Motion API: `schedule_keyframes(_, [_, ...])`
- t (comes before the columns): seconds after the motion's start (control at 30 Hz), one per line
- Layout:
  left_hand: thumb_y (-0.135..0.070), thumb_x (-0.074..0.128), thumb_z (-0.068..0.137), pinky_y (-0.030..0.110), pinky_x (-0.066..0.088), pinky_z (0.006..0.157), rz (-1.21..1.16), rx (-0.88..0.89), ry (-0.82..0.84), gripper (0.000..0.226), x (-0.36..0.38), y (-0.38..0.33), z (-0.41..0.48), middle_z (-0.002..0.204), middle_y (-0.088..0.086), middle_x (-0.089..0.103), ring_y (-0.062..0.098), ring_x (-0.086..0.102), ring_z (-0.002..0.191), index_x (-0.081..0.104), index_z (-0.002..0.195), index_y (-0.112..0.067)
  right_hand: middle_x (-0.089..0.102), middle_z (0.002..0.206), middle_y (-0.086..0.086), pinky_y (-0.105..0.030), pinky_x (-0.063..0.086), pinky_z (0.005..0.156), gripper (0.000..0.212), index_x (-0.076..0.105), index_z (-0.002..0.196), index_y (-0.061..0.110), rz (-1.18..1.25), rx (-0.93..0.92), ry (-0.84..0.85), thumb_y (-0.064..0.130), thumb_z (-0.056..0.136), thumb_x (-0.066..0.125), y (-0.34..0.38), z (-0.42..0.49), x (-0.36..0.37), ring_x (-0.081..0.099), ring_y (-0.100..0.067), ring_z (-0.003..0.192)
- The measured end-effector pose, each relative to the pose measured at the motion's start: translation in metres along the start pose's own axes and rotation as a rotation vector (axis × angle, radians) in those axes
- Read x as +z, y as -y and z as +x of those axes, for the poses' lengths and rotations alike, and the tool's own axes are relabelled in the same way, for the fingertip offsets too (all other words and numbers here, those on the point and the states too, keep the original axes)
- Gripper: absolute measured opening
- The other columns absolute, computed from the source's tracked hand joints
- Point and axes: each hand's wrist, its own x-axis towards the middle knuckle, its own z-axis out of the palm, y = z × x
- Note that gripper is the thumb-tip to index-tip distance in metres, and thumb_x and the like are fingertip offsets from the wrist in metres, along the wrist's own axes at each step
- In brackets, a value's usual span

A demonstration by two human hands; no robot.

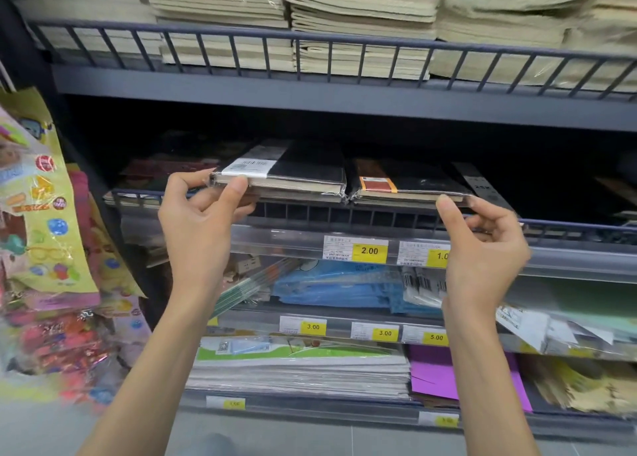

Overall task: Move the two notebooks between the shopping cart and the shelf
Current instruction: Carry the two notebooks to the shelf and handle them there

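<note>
Pinching left notebook in our left hand, right notebook in right hand, at shelf front edge; next probably lift level.

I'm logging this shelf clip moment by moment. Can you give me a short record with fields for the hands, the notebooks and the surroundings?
left hand: pinches the near left corner of the white-label notebook
right hand: pinches the near right corner of the orange-band notebook
notebooks: black, plastic-wrapped, flat, side by side
place: just above the shelf rail
resting or lifted: cannot tell
shelf above: stacks of beige paper goods
below: yellow price tags
shopping cart: not in view
</note>
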Motion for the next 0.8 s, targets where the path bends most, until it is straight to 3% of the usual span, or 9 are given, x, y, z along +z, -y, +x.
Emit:
schedule_keyframes(0.17, [-0.019,0.070,0.094,0.034,0.057,0.065,0.040,0.025,0.026,0.027,0.001,0.006,0.007,0.068,0.004,0.071,0.024,0.071,0.068,0.047,0.107,-0.017,0.047,0.072,0.006,-0.012,0.046,0.067,0.030,0.070,0.104,0.013,0.005,-0.005,0.038,0.028,0.081,0.083,-0.004,0.008,0.006,0.045,-0.003,0.059])
schedule_keyframes(0.6, [-0.019,0.070,0.094,0.032,0.056,0.064,0.066,0.031,0.022,0.028,0.013,0.017,0.016,0.072,0.008,0.072,0.026,0.071,0.069,0.045,0.105,-0.017,0.052,0.076,0.005,-0.015,0.049,0.071,0.033,0.067,0.107,0.018,-0.053,0.007,0.083,0.035,0.082,0.081,-0.019,0.024,0.011,0.049,-0.006,0.064])
schedule_keyframes(0.8, [-0.020,0.070,0.094,0.033,0.057,0.063,0.075,0.027,0.013,0.032,0.013,0.018,0.016,0.070,0.007,0.071,0.024,0.070,0.066,0.045,0.111,-0.011,0.051,0.077,0.005,-0.003,0.043,0.067,0.032,0.067,0.108,0.019,-0.074,0.005,0.080,0.036,0.083,0.080,-0.020,0.026,0.014,0.048,0.000,0.062])
